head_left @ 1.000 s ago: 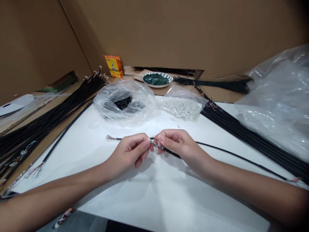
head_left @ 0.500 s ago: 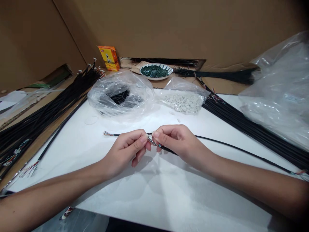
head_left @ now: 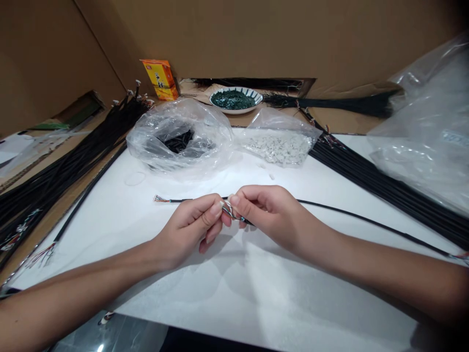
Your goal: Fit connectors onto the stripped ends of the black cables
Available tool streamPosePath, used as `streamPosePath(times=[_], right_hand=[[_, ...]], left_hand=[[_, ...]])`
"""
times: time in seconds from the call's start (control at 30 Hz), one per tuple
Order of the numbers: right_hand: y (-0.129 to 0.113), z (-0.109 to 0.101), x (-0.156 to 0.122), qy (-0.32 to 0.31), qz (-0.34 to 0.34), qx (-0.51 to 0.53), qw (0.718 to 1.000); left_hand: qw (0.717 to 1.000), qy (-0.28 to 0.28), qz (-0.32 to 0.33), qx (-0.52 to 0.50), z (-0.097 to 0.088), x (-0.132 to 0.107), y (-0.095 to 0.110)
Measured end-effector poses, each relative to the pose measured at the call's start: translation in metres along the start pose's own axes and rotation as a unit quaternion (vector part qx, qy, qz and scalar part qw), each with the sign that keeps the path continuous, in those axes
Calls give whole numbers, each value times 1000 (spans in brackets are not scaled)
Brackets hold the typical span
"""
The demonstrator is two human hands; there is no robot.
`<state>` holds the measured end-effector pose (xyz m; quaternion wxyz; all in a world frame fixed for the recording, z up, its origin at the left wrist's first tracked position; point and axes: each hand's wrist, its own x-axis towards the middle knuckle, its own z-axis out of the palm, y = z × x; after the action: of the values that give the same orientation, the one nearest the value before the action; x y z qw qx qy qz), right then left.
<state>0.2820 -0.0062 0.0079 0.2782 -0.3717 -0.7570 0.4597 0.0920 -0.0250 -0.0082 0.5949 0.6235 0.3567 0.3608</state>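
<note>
Close together over the white work surface, both hands pinch the thin wires at the end of a black cable. My left hand is closed, thumb against forefinger, on these wires. My right hand is closed too, pinching the wires while the cable's black jacket runs beneath its palm. What exactly sits between the fingertips is too small to make out. Behind the hands lies another black cable, with a small white connector and coloured wires at its left end.
Bundles of black cables lie at left and right. Behind the hands are a clear bag of black pieces, a bag of small white pieces, a plate of dark green bits and a yellow-orange box.
The hands keep their pinch on the wires, with the right fingertips slightly shifted. The whole view has moved a little, so the background sits slightly higher.
</note>
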Motion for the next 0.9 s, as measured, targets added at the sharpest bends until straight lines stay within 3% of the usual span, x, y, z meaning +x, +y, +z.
streamPosePath(times=[0.27,0.53,0.9], right_hand=[[-1,1,0,17,-10,-39,999],[-2,-1,3,2,4,-24,1000],[-3,-5,10,-106,61,178,976]], left_hand=[[1000,0,3,29,1,1,0],[1000,-12,-17,-5,-1,0,1],[999,-17,-27,-7,0,0,1]])
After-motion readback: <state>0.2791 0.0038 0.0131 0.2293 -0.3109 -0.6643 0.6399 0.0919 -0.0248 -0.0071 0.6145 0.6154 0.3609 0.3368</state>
